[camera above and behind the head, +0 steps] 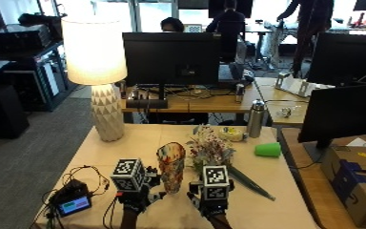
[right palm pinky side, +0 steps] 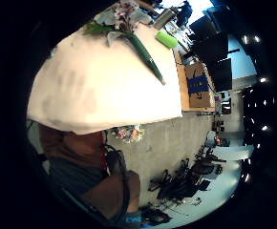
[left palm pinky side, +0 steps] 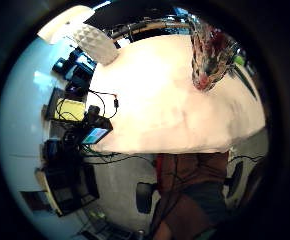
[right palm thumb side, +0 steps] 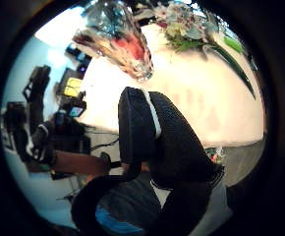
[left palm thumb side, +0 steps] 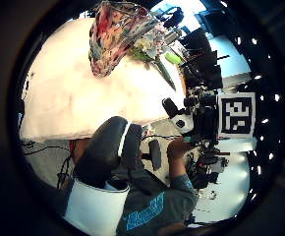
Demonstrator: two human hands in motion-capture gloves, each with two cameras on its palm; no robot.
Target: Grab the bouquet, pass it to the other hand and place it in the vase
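Nearest you, two gloved hands hang over the table's [camera above and behind the head: 106,157] front edge — your left hand [camera above and behind the head: 134,196] and right hand [camera above and behind the head: 211,202], neither holding anything; how far their fingers are spread, you cannot tell. Between them stands one multicoloured vase [camera above and behind the head: 171,166]. Just beyond, one bouquet [camera above and behind the head: 211,150] lies flat — then one lamp [camera above and behind the head: 97,71], one green cup [camera above and behind the head: 268,149], one bottle [camera above and behind the head: 255,118].

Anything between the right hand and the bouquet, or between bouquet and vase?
Nothing visible. The bouquet lies on the table just beyond the right hand, beside the upright vase.
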